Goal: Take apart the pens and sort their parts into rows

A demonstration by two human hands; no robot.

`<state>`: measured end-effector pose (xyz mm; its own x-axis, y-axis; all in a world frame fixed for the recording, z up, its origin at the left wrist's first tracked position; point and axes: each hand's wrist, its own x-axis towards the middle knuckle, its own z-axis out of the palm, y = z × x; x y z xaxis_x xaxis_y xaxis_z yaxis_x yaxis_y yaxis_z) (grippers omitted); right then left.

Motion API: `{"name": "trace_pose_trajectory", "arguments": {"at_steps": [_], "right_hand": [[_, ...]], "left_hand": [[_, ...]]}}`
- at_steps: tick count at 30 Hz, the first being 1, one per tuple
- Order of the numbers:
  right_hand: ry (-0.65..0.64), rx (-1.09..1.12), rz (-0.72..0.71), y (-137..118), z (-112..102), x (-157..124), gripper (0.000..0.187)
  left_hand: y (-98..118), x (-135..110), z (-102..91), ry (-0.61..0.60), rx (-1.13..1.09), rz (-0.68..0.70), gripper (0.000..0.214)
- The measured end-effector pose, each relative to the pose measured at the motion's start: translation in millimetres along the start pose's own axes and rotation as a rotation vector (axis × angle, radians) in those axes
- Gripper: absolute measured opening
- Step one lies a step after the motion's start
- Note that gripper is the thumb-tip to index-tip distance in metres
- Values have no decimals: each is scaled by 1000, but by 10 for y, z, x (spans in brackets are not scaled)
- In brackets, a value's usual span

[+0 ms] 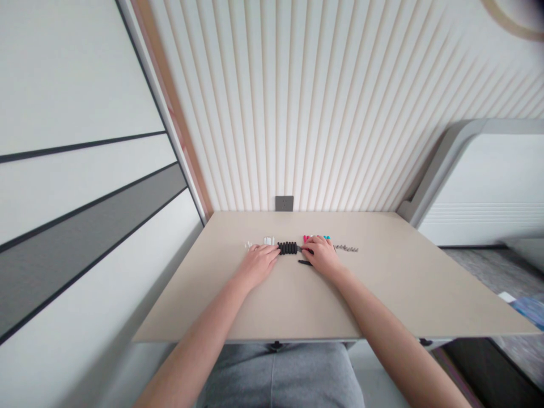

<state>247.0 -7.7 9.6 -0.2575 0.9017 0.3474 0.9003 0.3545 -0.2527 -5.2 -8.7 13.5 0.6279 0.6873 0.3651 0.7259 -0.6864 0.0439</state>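
The left hand (257, 266) lay palm down on the tabletop at centre frame, fingers loosely extended, and appeared to hold nothing; its fingertips (275, 253) came just beside the left end of a row of black ribbed parts (287, 247). The right hand (323, 256) rested palm down a little farther right, its fingers slightly curved. A slender dark piece (307, 250) showed at the edge of those fingers, but whether it was gripped or merely touched could not be told from this view. A short black rod (304, 262) lay on the tabletop just beside the heel of that hand. Pink pieces (306, 238) and teal pieces (327, 237) sat just above the right fingers, partly hidden by them. Farther right ran a line of small metal screws (346, 248). To the left of the black row stood small white or clear parts (267, 241), with another small pale part (248, 245) beyond them. All these parts lay directly on the beige tabletop (382, 272), and no tray or box was seen holding them. The table's far edge met a ribbed cream wall panel (318, 113), with a grey wall socket (284, 203) low on it, above the table at centre frame.
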Motion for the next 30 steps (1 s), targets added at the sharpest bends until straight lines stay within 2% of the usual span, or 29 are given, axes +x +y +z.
{"name": "trace_pose_trajectory", "arguments": {"at_steps": [10, 18, 30], "right_hand": [[12, 20, -6, -9, -9, -4, 21], [64, 9, -128, -81, -13, -15, 25], [12, -20, -154, -58, 47, -11, 25]], "left_hand": [[6, 1, -20, -1, -16, -11, 32], [-33, -11, 78, -3, -43, 94, 37], [-30, -1, 47, -6, -43, 91, 32]]}}
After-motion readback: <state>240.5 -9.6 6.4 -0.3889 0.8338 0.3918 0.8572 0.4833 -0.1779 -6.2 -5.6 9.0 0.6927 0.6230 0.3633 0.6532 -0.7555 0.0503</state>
